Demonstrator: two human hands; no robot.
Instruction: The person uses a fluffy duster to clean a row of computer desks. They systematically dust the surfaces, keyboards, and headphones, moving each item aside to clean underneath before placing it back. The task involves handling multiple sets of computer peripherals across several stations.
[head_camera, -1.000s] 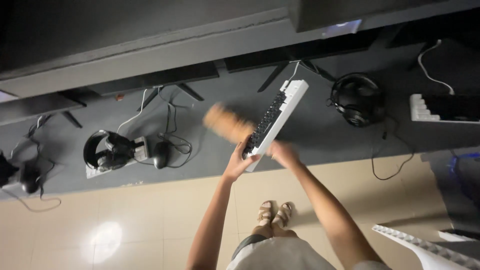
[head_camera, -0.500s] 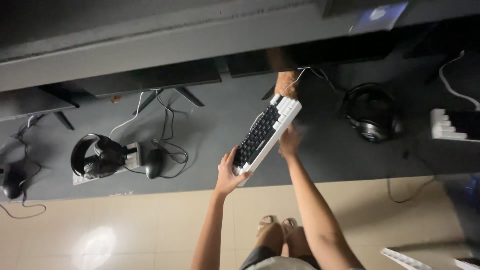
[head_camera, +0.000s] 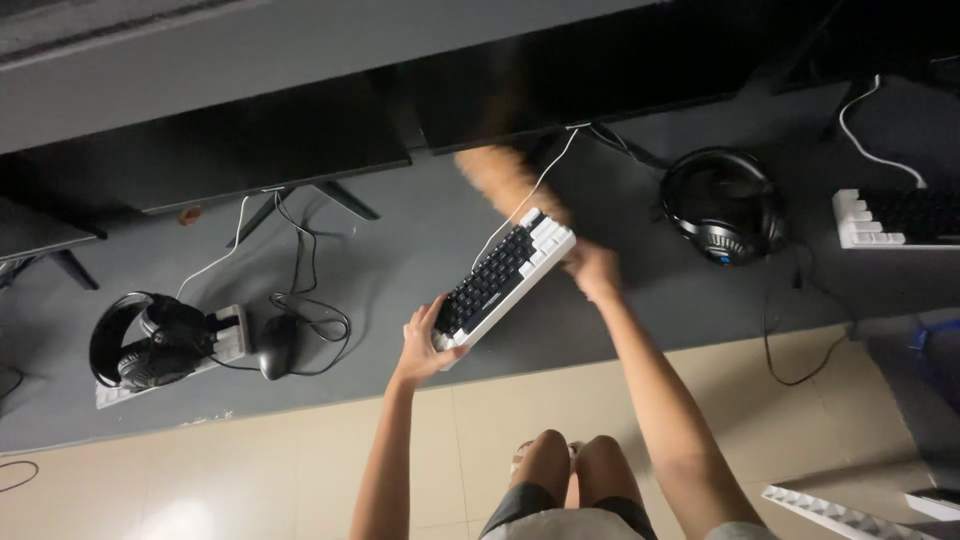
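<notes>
Head view: left hand grips the keyboard, long axis running diagonally up-right; right hand seemingly clasps a blurred brush.

A motion-blurred tan object beside the keyboard cannot be identified. The second keyboard runs off the right edge.
</notes>
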